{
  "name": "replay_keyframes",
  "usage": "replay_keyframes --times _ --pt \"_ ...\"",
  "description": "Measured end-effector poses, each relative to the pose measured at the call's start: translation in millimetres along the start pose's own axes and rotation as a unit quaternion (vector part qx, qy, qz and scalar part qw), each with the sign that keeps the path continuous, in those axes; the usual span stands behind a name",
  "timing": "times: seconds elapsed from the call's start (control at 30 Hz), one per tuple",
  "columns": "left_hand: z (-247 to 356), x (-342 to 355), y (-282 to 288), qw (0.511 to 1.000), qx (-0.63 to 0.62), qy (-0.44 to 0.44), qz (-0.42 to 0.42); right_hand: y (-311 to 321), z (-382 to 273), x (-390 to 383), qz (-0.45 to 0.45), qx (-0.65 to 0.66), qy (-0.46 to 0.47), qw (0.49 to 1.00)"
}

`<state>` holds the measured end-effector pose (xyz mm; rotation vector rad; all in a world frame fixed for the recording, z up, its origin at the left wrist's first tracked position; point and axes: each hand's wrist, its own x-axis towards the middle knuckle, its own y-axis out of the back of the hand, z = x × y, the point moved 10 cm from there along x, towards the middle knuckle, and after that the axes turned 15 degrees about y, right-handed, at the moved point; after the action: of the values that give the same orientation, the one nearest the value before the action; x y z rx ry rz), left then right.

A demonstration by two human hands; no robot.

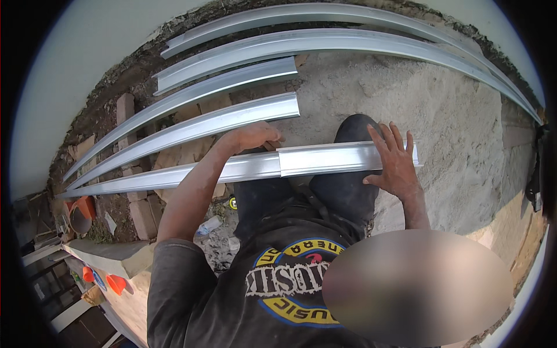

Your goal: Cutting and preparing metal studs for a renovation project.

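A short silver metal channel [328,159] overlaps the end of a long channel [226,173]; both lie crosswise over my dark-trousered legs. My left hand [255,137] is at the far edge near the overlap, its fingers curled and partly hidden; what they grip is unclear. My right hand [391,159] is on the short channel toward its right end, fingers spread across it and thumb out at the near edge. A small yellow tape measure [233,203] lies under the long channel, left of my leg.
Several more silver channels [348,40] lie beyond on rough grey ground [441,116]. At left are concrete blocks [139,211], orange containers [84,206] and a plastic bottle [209,226]. A white wall [46,133] curves round the far side; a ledge [110,255] stands at lower left.
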<state>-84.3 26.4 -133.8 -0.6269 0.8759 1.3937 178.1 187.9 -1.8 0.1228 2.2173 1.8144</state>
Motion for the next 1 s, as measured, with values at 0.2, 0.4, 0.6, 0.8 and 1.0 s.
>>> replay_keyframes --times 0.2,0.4,0.6,0.8,1.0 --pt "-14 -9 -10 0.993 0.107 -0.04 -0.012 -21 -4 14 -0.076 -0.004 0.013 0.997" --pt "-23 -4 -4 0.996 0.068 -0.055 0.028 -24 -1 20 -0.078 0.012 0.006 0.997" --pt "-19 -5 -4 0.996 0.057 -0.051 0.037 -21 -6 23 -0.052 0.013 0.018 0.998" --pt "-15 -8 -4 0.994 0.097 -0.031 0.039 -26 -5 20 -0.04 0.018 0.032 0.999" --pt "-22 -5 -8 0.997 0.069 -0.007 0.022 14 7 -2 0.09 0.0 0.033 0.995"
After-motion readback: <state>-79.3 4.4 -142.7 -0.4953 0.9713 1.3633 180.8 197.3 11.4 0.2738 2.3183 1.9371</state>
